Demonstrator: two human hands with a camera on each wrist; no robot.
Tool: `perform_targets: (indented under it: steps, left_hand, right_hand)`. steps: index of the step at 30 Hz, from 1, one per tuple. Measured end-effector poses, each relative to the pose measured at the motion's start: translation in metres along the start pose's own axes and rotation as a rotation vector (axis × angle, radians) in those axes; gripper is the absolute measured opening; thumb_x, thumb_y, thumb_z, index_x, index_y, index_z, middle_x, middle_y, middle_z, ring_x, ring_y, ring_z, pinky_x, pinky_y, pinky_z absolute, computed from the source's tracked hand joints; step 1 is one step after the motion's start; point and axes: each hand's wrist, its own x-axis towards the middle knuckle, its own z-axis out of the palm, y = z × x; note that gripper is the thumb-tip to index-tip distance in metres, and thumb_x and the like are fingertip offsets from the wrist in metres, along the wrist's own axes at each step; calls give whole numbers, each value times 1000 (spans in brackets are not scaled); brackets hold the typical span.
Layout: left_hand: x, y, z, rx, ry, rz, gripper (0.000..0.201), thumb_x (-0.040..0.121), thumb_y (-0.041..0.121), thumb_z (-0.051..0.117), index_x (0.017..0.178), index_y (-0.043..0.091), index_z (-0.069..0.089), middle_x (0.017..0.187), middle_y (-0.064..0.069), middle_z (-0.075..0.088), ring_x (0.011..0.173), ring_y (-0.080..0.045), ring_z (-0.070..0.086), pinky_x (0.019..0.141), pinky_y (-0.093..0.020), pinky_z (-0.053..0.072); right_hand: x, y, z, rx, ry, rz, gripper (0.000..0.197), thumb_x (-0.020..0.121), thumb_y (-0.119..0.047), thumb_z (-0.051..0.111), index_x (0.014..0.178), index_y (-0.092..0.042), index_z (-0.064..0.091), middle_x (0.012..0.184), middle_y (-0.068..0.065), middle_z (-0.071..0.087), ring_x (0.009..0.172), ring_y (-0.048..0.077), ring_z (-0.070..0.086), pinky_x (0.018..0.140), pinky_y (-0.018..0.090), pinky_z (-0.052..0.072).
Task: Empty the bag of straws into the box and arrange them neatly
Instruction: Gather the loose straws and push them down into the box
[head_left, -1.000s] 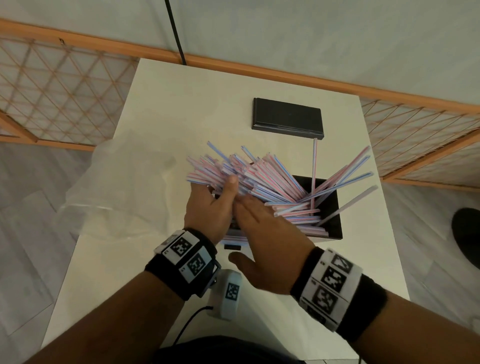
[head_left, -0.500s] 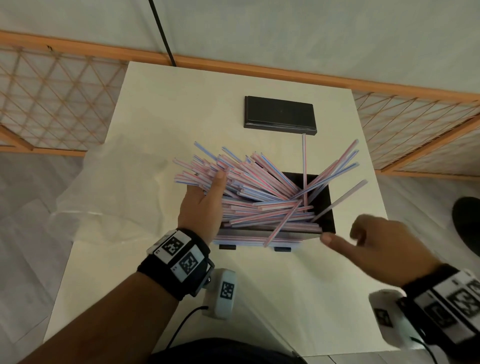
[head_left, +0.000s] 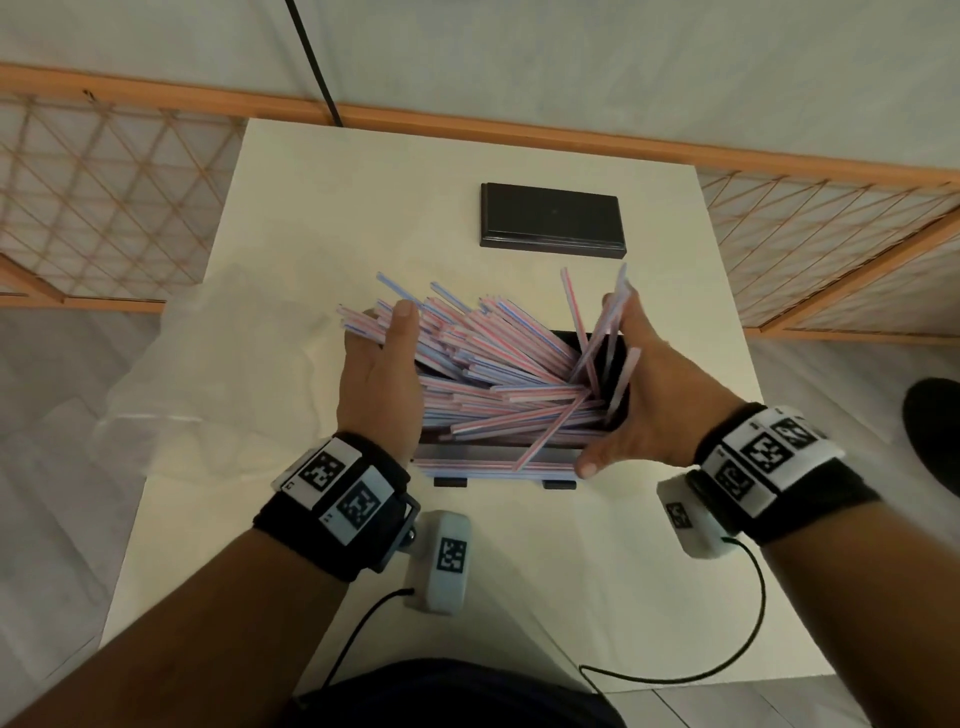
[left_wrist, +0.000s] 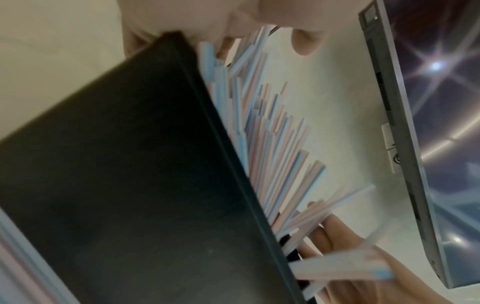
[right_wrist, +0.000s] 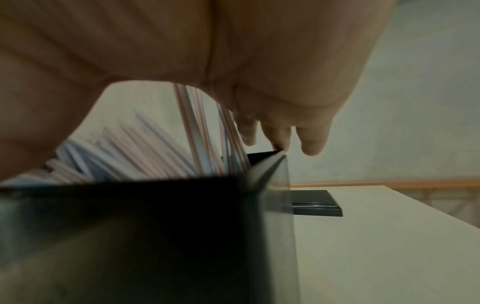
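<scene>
While flat, straight-fingered left hand and right hand flank the box, they press splayed straws inward; neither grips.

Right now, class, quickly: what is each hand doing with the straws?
Left hand: open, pressing flat against the straws.
Right hand: open, fingers straight, pushing leaning straws toward the box.

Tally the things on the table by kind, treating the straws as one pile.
Straw pile: 1
Box: 1
Black lid: 1
Clear bag: 1
Total: 4
</scene>
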Motion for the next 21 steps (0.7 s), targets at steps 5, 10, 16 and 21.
perform_targets:
  steps: [5, 10, 16, 21]
  left_hand:
    - [-6, 7, 8, -20, 8, 29, 75, 82, 60, 52, 143, 16, 50, 125, 12, 60, 116, -1, 57, 108, -29, 40]
    - [-6, 11, 12, -108, 43, 60, 65, 85, 47, 64, 140, 16, 48, 131, 0, 60, 115, -7, 61, 95, -19, 48]
    - [-5, 5, 14, -136, 100, -1, 18, 93, 40, 70, 106, 31, 61, 107, -3, 71, 98, -9, 73, 91, -46, 59]
    - [-4, 9, 14, -164, 87, -91, 11, 103, 30, 57, 101, 20, 61, 89, -1, 68, 76, -15, 71, 74, -39, 64]
  right_hand:
    - [7, -23, 22, -147, 35, -58, 166, 36, -63, 92, 153, -25, -20, 166, -3, 3, 153, 20, 1, 122, 46, -4]
    - [17, -36, 48, -63, 207, -165, 85, 68, -62, 76, 134, -23, 41, 130, -1, 51, 129, 29, 45, 111, 56, 29]
    - [9, -63, 61, -61, 193, -231, 66, 85, 2, 55, 148, -6, 36, 152, 16, 40, 150, 31, 20, 122, 43, 8]
    - [3, -87, 78, -83, 273, -298, 64, 75, 12, 55, 136, -5, 46, 149, 15, 46, 145, 40, 29, 116, 58, 18]
